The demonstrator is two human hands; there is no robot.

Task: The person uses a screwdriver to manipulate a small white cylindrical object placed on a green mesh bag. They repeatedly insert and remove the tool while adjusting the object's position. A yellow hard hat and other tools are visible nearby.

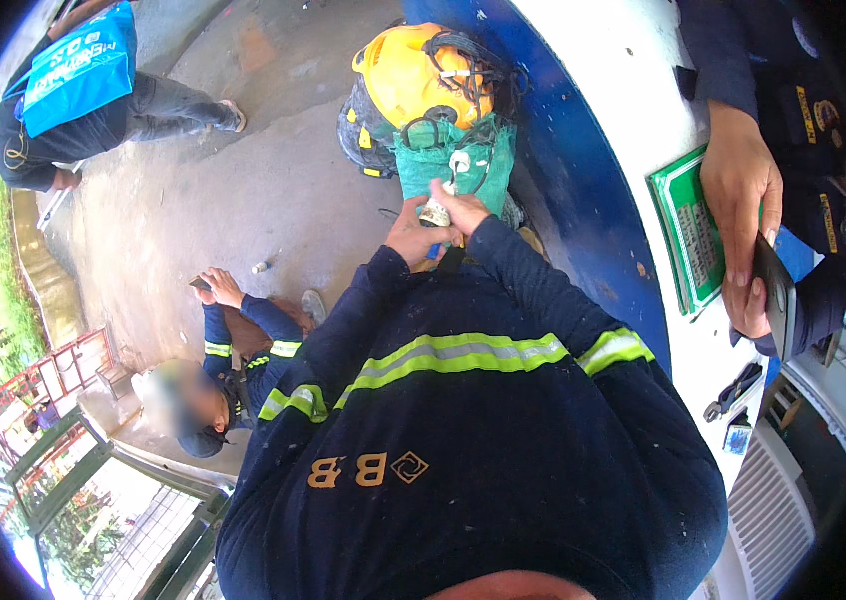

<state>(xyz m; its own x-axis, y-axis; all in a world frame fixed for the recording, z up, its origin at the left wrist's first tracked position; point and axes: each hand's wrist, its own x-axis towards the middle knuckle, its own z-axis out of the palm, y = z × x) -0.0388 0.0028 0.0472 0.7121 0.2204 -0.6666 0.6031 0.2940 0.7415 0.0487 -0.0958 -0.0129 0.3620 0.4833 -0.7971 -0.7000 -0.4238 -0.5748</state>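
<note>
Both my hands meet in front of my waist around a small, dirty white, rounded piece (434, 213). My left hand (417, 238) is closed about it from the near side. The fingers of my right hand (462, 210) close on it from the right and above. Its exact kind is partly hidden by the fingers. Just beyond it is another small white piece (459, 161), in front of a green cloth bag (416, 165). A yellow helmet (388, 72) with dark straps and cords rests at the bag's far end.
At right, a white counter (633, 95) with a blue side (583, 190) bears a green-framed board (685, 230) and pliers (733, 392). Behind it a person's hands (743, 205) hold a phone (775, 295). Left are a seated person (253, 325) and someone carrying a blue bag (81, 72).
</note>
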